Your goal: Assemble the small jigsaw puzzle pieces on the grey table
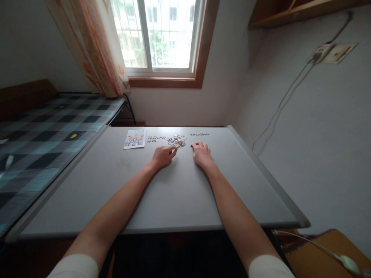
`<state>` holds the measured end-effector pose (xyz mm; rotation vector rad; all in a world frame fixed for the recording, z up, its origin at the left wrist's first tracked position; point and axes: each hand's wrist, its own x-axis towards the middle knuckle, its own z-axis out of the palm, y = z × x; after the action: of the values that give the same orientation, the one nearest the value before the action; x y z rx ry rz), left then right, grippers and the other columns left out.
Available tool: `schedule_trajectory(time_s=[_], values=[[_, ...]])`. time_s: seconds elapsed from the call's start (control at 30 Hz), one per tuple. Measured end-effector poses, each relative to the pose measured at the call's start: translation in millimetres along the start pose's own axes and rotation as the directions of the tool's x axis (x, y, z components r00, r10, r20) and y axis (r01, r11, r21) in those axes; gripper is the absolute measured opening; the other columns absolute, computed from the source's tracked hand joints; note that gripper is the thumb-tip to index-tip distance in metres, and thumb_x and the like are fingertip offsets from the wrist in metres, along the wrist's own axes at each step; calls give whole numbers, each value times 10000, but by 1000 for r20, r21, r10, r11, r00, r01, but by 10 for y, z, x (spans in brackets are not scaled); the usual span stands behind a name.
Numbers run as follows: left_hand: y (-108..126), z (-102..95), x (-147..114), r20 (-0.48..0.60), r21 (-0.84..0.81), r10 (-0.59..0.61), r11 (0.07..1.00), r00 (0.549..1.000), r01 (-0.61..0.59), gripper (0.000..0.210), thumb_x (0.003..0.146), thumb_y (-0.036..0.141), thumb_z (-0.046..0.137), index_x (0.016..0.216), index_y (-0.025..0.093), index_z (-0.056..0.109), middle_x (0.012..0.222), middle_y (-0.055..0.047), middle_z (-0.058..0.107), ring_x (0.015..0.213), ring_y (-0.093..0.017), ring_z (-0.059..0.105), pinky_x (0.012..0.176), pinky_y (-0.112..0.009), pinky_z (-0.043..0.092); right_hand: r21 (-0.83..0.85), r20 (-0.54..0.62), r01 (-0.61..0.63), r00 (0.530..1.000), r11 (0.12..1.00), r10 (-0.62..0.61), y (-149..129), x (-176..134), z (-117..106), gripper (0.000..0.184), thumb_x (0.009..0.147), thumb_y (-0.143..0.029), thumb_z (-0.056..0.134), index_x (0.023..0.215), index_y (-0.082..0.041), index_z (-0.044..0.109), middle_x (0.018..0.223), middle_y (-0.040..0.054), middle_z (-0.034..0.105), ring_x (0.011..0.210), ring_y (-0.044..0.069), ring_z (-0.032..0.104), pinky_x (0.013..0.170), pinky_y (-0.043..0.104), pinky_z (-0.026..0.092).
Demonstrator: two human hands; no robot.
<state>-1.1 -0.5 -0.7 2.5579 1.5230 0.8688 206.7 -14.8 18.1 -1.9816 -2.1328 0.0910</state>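
A small heap of colourful jigsaw pieces (176,140) lies at the far middle of a grey table (174,193). My left hand (163,155) rests on the table just in front of the heap, its fingertips pinched at the heap's near edge. My right hand (201,153) lies palm down to the right of the heap, fingertips touching a piece or two. A short row of joined pieces (155,139) sits left of the heap and another row (199,134) lies beyond my right hand. A printed picture card (135,138) lies at the far left.
A bed with a checked cover (43,139) runs along the table's left side. A window and a curtain (95,46) are behind the table. A white wall is to the right, with a cable (278,112) running down it. A wooden seat with a white cable (333,251) stands at the lower right.
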Motion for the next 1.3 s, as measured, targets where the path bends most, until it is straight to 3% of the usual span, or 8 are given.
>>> schedule_trajectory(time_s=[0.13, 0.23, 0.43, 0.67, 0.93, 1.3], values=[[0, 4, 2, 0, -12, -1, 1000, 1000, 1, 260, 871, 359, 480, 909, 252, 715, 604, 22, 646, 541, -105, 554, 567, -214, 361, 1, -9, -32, 999, 999, 32, -17, -10, -31, 390, 883, -189, 382, 1216, -249, 577, 1292, 95, 483, 1076, 273, 432, 889, 388, 369], [10, -4, 3, 1, -15, -2, 1000, 1000, 2, 255, 868, 354, 483, 921, 255, 712, 610, 22, 650, 543, -106, 555, 567, -215, 360, -10, 20, -19, 1000, 1000, 19, -49, -28, -36, 360, 900, -332, 412, 1201, -242, 589, 1293, 94, 499, 1082, 284, 433, 901, 408, 364], [25, -9, 3, -3, -7, 0, 1000, 1000, 0, 263, 874, 352, 474, 904, 245, 713, 617, 15, 656, 553, -107, 562, 570, -215, 361, -35, -40, -42, 998, 998, 41, -105, -34, 60, 533, 902, -520, 367, 1325, -216, 477, 1386, 106, 451, 1205, 297, 380, 999, 465, 285], [24, -11, 7, 3, -2, -13, 1000, 1000, 13, 247, 864, 347, 493, 910, 252, 716, 611, 18, 655, 562, -112, 571, 572, -214, 364, -25, -19, -119, 993, 993, 118, -83, 123, 188, 621, 909, -570, 247, 1420, -233, 350, 1494, 60, 319, 1349, 290, 232, 1101, 526, 105], [24, -19, 0, 6, -10, -22, 1000, 1000, 22, 254, 863, 350, 486, 903, 254, 717, 624, 10, 660, 565, -121, 578, 572, -220, 369, -46, 36, -134, 990, 990, 135, -99, 339, 179, 670, 898, -593, 196, 1447, -223, 301, 1524, 64, 249, 1373, 301, 191, 1101, 517, 119], [13, -6, 0, 9, 10, -22, 1000, 1000, 22, 246, 862, 343, 492, 909, 259, 718, 642, 12, 672, 568, -118, 576, 567, -217, 358, -17, 6, -123, 992, 992, 123, -95, 403, 205, 664, 900, -588, 212, 1436, -212, 324, 1512, 70, 277, 1364, 304, 208, 1099, 511, 131]])
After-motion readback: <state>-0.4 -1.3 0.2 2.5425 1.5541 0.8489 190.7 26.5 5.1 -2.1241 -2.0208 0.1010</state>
